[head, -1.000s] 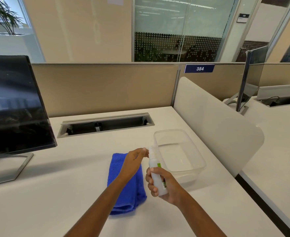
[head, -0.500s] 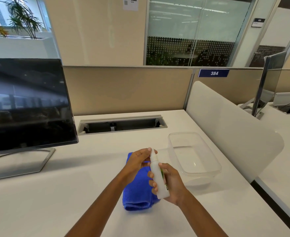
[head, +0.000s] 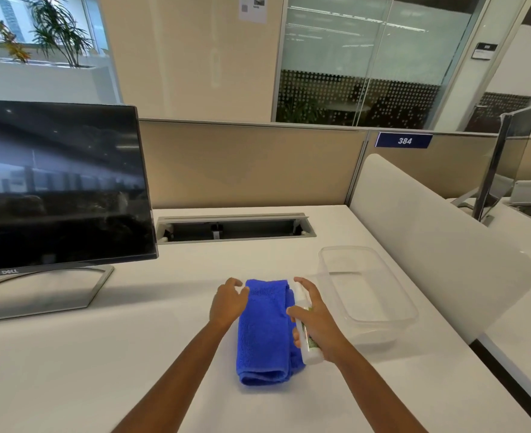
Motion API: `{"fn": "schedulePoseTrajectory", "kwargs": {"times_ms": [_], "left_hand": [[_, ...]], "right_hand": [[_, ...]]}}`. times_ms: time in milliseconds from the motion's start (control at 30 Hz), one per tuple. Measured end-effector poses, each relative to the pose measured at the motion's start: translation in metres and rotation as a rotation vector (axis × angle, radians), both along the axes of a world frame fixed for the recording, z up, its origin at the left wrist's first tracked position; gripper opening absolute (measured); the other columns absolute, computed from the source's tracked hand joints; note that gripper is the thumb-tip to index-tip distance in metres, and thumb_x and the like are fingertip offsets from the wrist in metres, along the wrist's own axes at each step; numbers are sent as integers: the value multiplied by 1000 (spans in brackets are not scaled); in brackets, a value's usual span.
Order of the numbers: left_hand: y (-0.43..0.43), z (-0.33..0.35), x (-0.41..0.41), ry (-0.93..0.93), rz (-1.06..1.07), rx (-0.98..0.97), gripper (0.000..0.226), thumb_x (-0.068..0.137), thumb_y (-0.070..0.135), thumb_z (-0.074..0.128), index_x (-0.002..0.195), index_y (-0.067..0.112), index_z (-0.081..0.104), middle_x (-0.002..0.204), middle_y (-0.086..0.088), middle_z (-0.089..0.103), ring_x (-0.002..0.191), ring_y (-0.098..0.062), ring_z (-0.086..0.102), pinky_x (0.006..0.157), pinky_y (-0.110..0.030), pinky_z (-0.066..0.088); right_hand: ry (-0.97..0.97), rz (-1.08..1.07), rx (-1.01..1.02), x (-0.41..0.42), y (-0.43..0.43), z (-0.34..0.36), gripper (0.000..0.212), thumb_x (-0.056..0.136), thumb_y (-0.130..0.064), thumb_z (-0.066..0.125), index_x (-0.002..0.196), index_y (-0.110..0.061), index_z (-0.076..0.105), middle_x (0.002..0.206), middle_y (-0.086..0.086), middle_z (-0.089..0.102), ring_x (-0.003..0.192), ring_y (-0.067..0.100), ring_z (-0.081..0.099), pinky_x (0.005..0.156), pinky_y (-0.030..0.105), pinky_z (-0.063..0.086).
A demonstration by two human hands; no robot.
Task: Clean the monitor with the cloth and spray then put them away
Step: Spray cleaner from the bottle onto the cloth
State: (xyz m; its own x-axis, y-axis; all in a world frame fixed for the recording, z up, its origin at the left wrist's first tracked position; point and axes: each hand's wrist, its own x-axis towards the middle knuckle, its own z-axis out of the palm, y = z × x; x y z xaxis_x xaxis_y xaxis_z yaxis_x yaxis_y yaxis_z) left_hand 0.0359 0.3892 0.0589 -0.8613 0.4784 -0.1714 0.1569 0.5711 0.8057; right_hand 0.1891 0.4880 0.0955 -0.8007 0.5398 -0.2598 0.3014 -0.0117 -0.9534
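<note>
A folded blue cloth (head: 265,332) lies on the white desk (head: 101,370) in front of me. My right hand (head: 315,320) grips a small white spray bottle (head: 308,342) with a green label, held upright over the cloth's right edge, index finger on top. My left hand (head: 228,303) hovers at the cloth's upper left corner, fingers apart, holding nothing. The dark monitor (head: 57,185) stands on its silver stand at the left of the desk, screen off.
A clear plastic container (head: 367,295) sits just right of the cloth. A cable tray slot (head: 236,228) runs along the desk's back. A white curved divider (head: 429,242) bounds the desk on the right, with a beige partition (head: 245,164) behind.
My left hand has let go of the bottle's top and moved left to the cloth's corner. My view has shifted left, bringing more of the monitor into sight.
</note>
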Motion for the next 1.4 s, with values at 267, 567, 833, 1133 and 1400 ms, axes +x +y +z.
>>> {"fn": "schedulePoseTrajectory", "kwargs": {"times_ms": [267,567,833,1133,1400], "left_hand": [[12,-13,-4,-251,19,-53,56,91,35,51,132,0,36,133,-18,48,117,-31,51,95,-40,44],[30,-9,0,-289,142,246,26,90,23,47,67,16,38,66,2,40,59,-11,37,53,-23,28],[38,3,6,-324,269,397,17,94,26,40,92,9,41,74,3,44,66,-8,42,55,-22,34],[38,16,12,-313,323,462,16,96,26,38,97,9,39,75,3,42,66,-8,41,55,-20,34],[33,25,2,-293,367,473,21,97,27,37,104,8,40,91,-5,45,73,-11,45,58,-20,36]], "right_hand": [[-172,14,464,-7,0,-19,60,85,-5,44,131,-41,27,59,8,45,47,19,41,50,31,46],[-144,-57,674,-23,9,-24,56,91,-12,47,137,-36,24,56,-4,42,45,6,39,40,13,32],[-125,-88,722,-37,8,-26,52,93,-16,46,138,-31,24,73,1,52,59,9,49,48,14,36],[-15,-177,722,-42,9,-24,46,92,-16,52,132,-26,31,78,-1,53,61,11,53,53,15,45],[37,-178,758,-29,11,-19,50,91,-16,54,132,-32,31,74,-3,52,56,9,51,51,15,44]]}}
